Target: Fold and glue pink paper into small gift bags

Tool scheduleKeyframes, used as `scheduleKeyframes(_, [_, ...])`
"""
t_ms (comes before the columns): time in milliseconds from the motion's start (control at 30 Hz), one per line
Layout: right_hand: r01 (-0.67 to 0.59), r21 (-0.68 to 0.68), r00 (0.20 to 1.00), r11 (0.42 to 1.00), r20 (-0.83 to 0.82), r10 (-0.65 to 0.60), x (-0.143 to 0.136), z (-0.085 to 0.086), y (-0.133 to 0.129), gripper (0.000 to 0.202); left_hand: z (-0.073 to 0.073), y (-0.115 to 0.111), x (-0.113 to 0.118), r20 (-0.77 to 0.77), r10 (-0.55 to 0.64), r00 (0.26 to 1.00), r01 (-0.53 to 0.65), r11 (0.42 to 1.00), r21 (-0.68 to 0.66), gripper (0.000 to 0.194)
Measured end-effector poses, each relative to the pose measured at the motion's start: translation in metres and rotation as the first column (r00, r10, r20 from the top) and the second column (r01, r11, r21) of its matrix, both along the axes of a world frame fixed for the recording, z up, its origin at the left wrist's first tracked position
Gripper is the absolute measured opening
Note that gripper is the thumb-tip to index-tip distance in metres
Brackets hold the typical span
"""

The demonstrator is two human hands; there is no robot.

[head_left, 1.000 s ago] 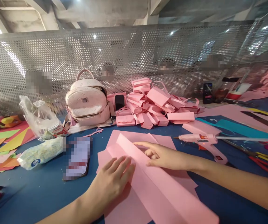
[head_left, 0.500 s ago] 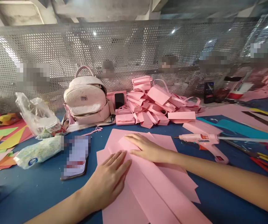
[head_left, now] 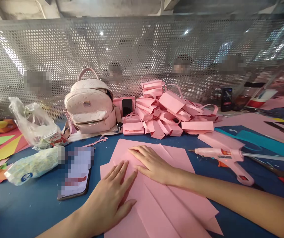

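Overlapping pink paper sheets [head_left: 179, 158] lie on the blue table in front of me, with a folded pink strip [head_left: 157, 211] running toward the bottom edge. My left hand [head_left: 111, 195] rests on the left part of the paper, its fingers stretched and the thumb spread apart. My right hand [head_left: 153, 163] lies flat near the upper middle of the paper, its fingertips pointing left and its thumb apart. The fingertips of both hands are close together but do not touch. Neither hand is wrapped round anything.
Behind the sheets stand a pale backpack [head_left: 89, 105] and a heap of folded pink paper pieces [head_left: 161, 112]. A pink glue gun [head_left: 227, 158] lies right, a phone [head_left: 76, 175] and a tissue pack [head_left: 33, 165] left. A perforated metal screen [head_left: 142, 43] closes the back.
The view has shifted slightly. My left thumb has spread away from the fingers, and my left hand has moved a little to the left. The folded strip now lies lower beneath my hands.
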State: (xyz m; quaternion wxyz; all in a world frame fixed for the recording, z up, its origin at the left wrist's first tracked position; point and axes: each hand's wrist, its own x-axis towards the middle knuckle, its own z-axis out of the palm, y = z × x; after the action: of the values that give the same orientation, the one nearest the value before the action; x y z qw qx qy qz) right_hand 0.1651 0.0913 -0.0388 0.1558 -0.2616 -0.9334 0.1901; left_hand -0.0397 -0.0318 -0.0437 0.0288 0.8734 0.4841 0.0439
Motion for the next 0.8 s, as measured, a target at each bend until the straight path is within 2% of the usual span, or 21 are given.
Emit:
scheduleKeyframes(100, [0.022,-0.026,0.997,0.999,-0.07,-0.024,-0.003,0.0,0.005,0.05,-0.004,0.0,-0.002,0.028,-0.016,0.999,0.016,1.0,0.026,0.068])
scheduleKeyframes(367, [0.11,-0.135,0.962,0.985,-0.235,-0.14,-0.022,-0.001,0.027,0.005,-0.008,-0.001,-0.004,0.08,-0.025,0.996,0.02,0.998,0.059,0.065])
scheduleKeyframes(567, [0.094,-0.05,0.98,0.994,-0.17,-0.101,-0.035,-0.008,0.04,0.012,-0.007,0.002,-0.004,0.067,0.007,0.998,-0.011,0.998,0.059,0.067])
scheduleKeyframes(800, [0.07,0.052,0.993,0.996,-0.101,-0.065,-0.037,-0.009,0.04,0.014,-0.004,0.004,-0.004,0.019,0.014,1.0,-0.014,1.0,0.026,0.074])
